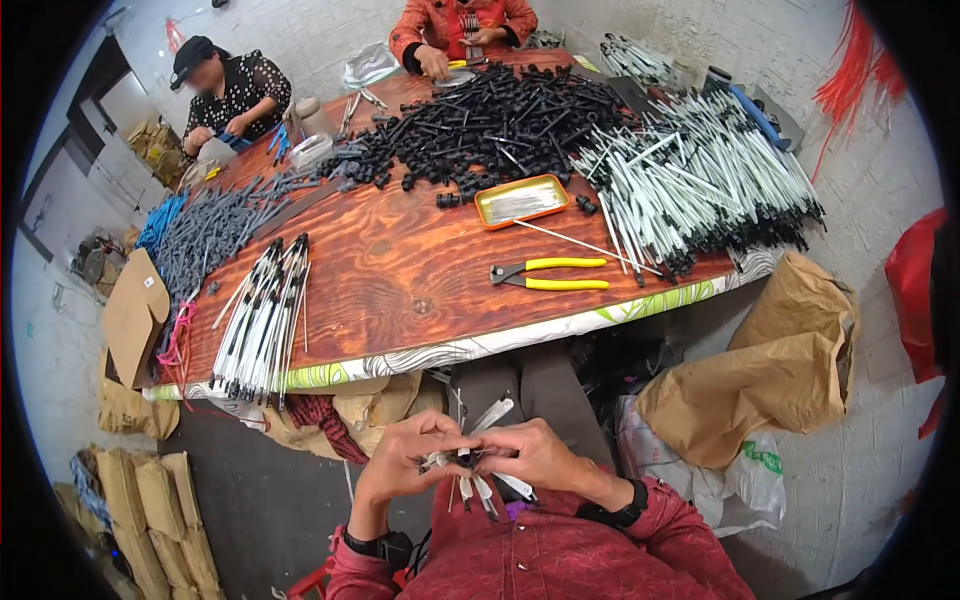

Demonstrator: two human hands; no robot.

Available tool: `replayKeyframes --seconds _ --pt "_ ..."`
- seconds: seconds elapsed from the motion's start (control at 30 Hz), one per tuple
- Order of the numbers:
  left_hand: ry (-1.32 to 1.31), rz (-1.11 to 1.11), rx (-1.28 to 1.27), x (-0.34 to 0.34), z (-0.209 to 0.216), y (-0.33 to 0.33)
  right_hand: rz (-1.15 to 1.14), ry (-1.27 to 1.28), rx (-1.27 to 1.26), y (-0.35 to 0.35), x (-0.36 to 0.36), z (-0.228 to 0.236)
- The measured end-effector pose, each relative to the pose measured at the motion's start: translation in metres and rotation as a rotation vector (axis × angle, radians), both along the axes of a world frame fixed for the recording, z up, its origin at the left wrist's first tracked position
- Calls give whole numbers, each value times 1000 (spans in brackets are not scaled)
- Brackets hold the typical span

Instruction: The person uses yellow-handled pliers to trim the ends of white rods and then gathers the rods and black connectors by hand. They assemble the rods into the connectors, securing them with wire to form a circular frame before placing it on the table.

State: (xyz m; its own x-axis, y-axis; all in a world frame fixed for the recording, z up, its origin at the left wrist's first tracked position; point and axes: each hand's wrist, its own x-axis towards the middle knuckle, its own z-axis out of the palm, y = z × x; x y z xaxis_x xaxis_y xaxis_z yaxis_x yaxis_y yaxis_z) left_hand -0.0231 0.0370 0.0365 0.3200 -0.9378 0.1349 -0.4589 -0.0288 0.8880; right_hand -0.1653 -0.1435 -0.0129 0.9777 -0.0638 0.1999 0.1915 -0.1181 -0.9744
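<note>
Low over my lap, my left hand [408, 452] and my right hand [540, 455] meet around a small cluster of white ribs [495, 412] that fan out from a dark hub. Fingers of both hands are pinched about its middle, and they hide much of the hub. Several rib ends, some dark-tipped, stick out above and below my fingers. Beyond my hands, on the table, lie cutting pliers [565, 284] with yellow handles. A bundle of white rods with black parts [262, 320] rests at the near left edge.
The wooden table [400, 285] holds heaps of black plastic parts [490, 120], white rods [700, 180], grey parts [215, 230] and blue parts [160, 222]. A yellow-orange tray [520, 202] contains thin pins. Two people work across it. A brown paper bag [760, 370] stands right.
</note>
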Motion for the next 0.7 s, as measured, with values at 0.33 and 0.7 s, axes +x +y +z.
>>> replayKeyframes --seconds 0.33,0.7 --pt "41 163 -106 -9 -5 14 -106 -184 -192 4 -3 13" --pt "81 183 -44 5 -6 3 -69 -33 -106 -5 11 17"
